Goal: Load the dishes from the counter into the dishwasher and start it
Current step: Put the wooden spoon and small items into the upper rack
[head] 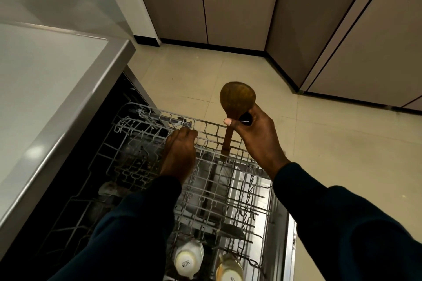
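Pinching the wooden spoon (236, 100) at its neck with right hand (255, 134), bowl up, handle pointing straight down into the upper rack (228, 180) below. I see left hand (180, 153) curled on rack wire, just left.

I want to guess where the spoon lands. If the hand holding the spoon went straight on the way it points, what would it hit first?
The right hand points the wooden spoon ahead, past the rack. The way looks free until the floor, then the cupboards, though depth is hard to judge.
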